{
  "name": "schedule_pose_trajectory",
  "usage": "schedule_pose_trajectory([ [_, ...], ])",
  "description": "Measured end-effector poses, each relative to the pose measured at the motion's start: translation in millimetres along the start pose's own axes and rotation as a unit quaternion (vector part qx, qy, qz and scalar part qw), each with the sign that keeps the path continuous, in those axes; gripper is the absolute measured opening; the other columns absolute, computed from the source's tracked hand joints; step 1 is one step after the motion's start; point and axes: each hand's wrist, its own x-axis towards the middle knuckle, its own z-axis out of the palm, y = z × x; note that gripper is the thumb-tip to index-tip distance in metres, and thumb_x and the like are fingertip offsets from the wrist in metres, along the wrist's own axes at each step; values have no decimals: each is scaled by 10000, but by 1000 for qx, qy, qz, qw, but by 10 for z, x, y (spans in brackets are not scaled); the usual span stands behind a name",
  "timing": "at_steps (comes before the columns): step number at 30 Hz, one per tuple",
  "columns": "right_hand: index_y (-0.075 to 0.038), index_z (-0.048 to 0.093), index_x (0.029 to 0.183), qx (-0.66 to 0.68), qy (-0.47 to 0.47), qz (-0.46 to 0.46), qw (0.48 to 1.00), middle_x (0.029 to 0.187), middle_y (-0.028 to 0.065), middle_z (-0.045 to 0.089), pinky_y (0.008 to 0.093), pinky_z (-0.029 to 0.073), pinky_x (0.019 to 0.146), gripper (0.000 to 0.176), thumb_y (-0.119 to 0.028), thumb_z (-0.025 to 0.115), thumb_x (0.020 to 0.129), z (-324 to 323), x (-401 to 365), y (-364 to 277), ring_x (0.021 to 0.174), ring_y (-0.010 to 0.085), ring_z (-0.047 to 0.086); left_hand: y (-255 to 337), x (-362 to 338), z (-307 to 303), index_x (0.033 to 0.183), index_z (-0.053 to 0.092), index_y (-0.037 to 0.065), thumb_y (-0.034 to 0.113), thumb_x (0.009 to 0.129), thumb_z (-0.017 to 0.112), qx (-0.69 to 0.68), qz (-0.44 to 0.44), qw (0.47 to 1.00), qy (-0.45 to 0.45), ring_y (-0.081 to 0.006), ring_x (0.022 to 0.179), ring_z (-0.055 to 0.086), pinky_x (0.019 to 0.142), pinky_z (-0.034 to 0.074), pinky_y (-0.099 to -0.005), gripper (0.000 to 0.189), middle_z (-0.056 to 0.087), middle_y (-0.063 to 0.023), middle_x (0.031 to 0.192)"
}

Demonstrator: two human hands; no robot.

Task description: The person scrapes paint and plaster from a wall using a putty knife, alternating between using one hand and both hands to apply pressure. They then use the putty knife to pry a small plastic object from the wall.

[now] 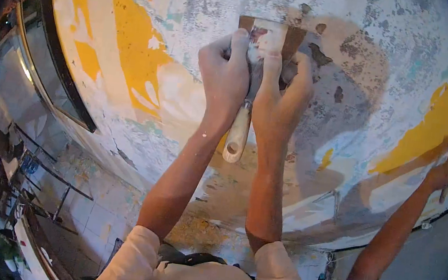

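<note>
A wide putty knife (270,32) is held blade up, its metal blade against the peeling wall (207,3). My left hand (224,70) is closed on the blade's left side, thumb pressed on the metal. My right hand (286,80) grips its right side, thumb on the face and fingers curled behind. The pale handle, with a hole at its end, hangs down between my wrists. Grey patches and dark spots mark the wall around the blade, with yellow and white paint farther out.
On the right, another person's hand (444,167) reaches to the wall, holding a thin tool I cannot make out. A dark-framed opening (67,48) stands at left. Below it are a metal frame (56,184) and a tiled floor (97,217) with paint debris along the wall's foot.
</note>
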Motion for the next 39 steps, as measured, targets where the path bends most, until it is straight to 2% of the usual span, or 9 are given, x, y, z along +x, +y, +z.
schedule_pose_trajectory([
  [3, 71, 607, 1035, 54, -9, 53, 997, 905, 255, 650, 467, 474, 792, 292, -216, 572, 997, 53, -52, -78, 877, 405, 636, 29, 4, -57, 642, 532, -59, 231, 989, 565, 23, -7, 999, -26, -71, 563, 393, 504, 333, -336, 453, 456, 1, 533],
  [10, 120, 617, 1069, -24, 119, -59, 991, 964, 277, 651, 449, 482, 822, 356, -227, 589, 995, 320, 77, 183, 901, 403, 640, 82, 234, 85, 713, 621, -96, 273, 966, 583, 14, 39, 999, -6, -93, 556, 430, 520, 390, -373, 449, 516, -76, 519],
  [13, 120, 628, 1064, -2, 104, 12, 995, 949, 287, 655, 450, 488, 836, 366, -235, 605, 984, 240, -135, 360, 893, 413, 642, -36, 22, 72, 710, 608, -101, 277, 962, 594, 23, 13, 1000, 8, -104, 544, 428, 522, 396, -378, 454, 516, -89, 516],
  [19, 76, 638, 1001, 29, 60, -41, 997, 908, 247, 668, 453, 480, 759, 327, -249, 608, 981, 164, 129, 66, 847, 369, 648, 84, 178, 121, 826, 698, -89, 253, 998, 571, 42, 66, 997, -1, -89, 556, 421, 506, 364, -348, 403, 499, -36, 533],
  [27, 84, 603, 1071, -54, 86, 80, 992, 961, 263, 651, 463, 462, 804, 346, -254, 585, 998, -638, -991, 551, 893, 385, 622, -540, -1473, -201, 813, 629, -27, 232, 1034, 557, 22, -114, 989, -96, -47, 641, 390, 546, 320, -272, 347, 461, 38, 653],
  [31, 88, 583, 1110, -42, 68, 126, 989, 991, 272, 641, 469, 452, 830, 361, -258, 572, 1008, -745, -1056, 730, 919, 394, 607, -536, -1513, -75, 793, 587, -20, 241, 1037, 561, 31, -139, 982, -120, -70, 633, 386, 554, 348, -286, 358, 452, 21, 637],
  [34, 91, 568, 1140, -28, 53, 151, 987, 1014, 278, 634, 474, 444, 850, 373, -260, 562, 1016, -764, -1031, 868, 939, 400, 596, -561, -1459, 70, 822, 592, -26, 232, 1038, 552, 58, -27, 990, -126, -84, 646, 412, 572, 378, -300, 340, 498, -5, 653],
  [35, 93, 563, 1150, -23, 46, 160, 986, 1021, 281, 632, 475, 442, 856, 377, -261, 559, 1018, -789, -1044, 916, 946, 402, 592, -507, -1450, 25, 853, 600, -32, 228, 1038, 545, 76, -100, 980, -155, -104, 665, 447, 600, 407, -318, 324, 546, -39, 686],
  [39, 96, 548, 1180, 1, 15, 179, 984, 1044, 287, 624, 480, 434, 876, 391, -263, 549, 1026, -713, -1034, 1051, 965, 409, 581, -521, -1323, 1, 851, 597, -39, 227, 1040, 531, 60, -98, 987, -114, -118, 668, 459, 611, 414, -330, 333, 547, -61, 689],
])
